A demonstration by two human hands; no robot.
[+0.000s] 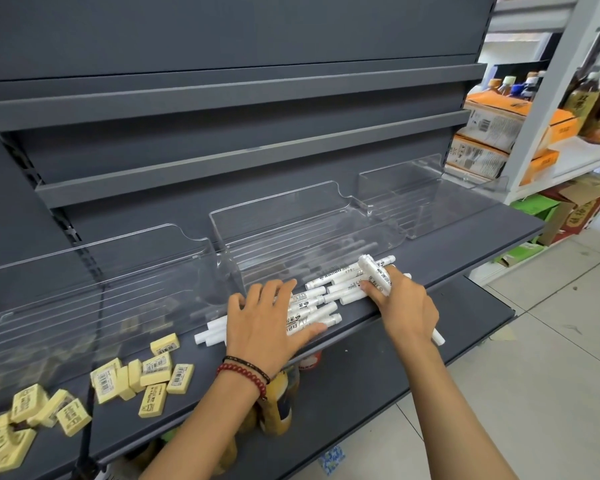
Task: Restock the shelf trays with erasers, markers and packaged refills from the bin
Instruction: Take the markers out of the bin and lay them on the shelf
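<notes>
Left hand (267,323) lies flat, fingers spread, on loose markers (326,296) at lower centre; right hand (404,306) grips a few more. Best to align them, then slide them into the clear tray (291,233) just behind.

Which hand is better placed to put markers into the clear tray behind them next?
The right hand, probably. It grips a few markers and sits just in front of the middle tray. The left hand lies flat on the loose markers on the shelf and holds none.
</notes>
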